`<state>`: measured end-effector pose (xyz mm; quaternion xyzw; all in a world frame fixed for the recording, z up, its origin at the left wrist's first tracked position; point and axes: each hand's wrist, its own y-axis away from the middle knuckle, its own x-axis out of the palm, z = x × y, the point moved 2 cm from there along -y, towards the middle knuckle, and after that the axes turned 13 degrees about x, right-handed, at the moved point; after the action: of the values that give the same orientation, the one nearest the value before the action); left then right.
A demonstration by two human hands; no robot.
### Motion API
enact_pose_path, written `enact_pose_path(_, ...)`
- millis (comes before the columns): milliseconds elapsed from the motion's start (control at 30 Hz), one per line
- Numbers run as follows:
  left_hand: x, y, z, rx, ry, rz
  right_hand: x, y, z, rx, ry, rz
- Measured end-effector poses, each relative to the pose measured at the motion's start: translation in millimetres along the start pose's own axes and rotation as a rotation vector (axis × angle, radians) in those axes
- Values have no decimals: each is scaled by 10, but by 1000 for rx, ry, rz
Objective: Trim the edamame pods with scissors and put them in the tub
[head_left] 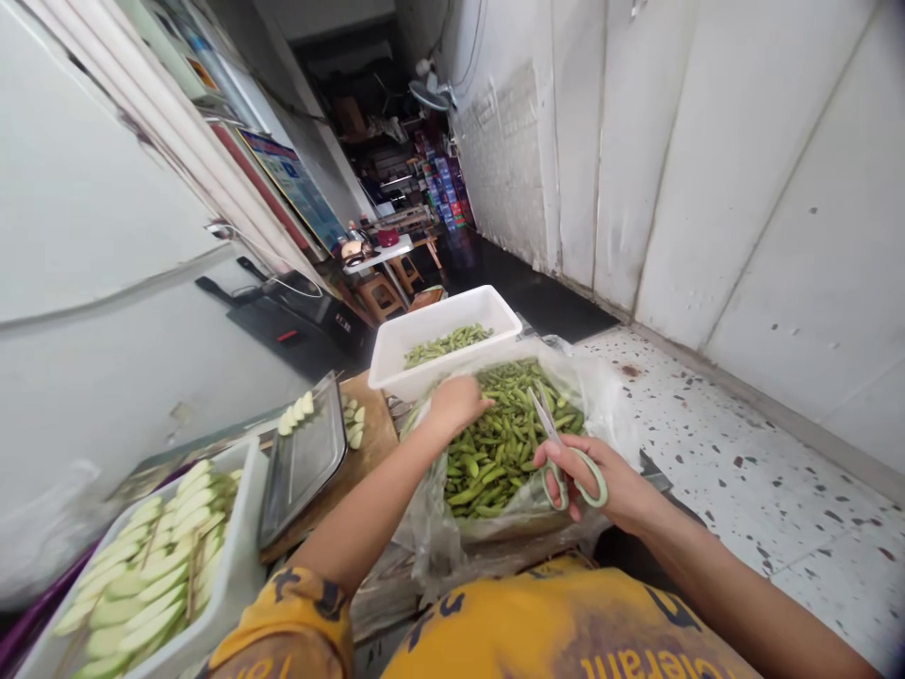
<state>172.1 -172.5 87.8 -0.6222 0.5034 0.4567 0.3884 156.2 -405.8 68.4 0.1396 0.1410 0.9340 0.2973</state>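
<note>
A clear plastic bag (594, 377) lies spread open before me, full of green soybean pods (495, 453). My left hand (458, 404) is over the bag's left part, its fingers curled together near the pods; what they pinch, if anything, is hidden. My right hand (594, 471) holds a pair of scissors (544, 415) with pale green handles over the bag's right side. The blades point up and away from me, slightly apart. Just beyond the bag stands a white plastic tub (396, 372) with a smaller heap of pods inside.
At left, a white bin (244, 509) holds skewered pale green slices (159, 566). Beside it, a metal tray (304, 481) rests on a wooden board (374, 424) with more slices. A white wall (707, 170) runs along the right; a small table (386, 253) and stools stand farther back.
</note>
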Motion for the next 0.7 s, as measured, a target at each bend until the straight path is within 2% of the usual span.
enact_pose_path(67,73,-44,-7,-18,-83,28,-12,6,-10,-5,10,-3)
enact_pose_path(167,118,-81,7,-5,-56,36,-20,7,-9,-7,24,-2)
enact_pose_path(300,11,4,-31,82,30,22,-26,-43,-22,15,38,-5)
enact_pose_path(500,-222,378,-287,192,534,-47,4,-193,28,59,165,-103)
enact_pose_path(700,-301,495,-340,329,720,-50,146,-248,204,91,292,-123)
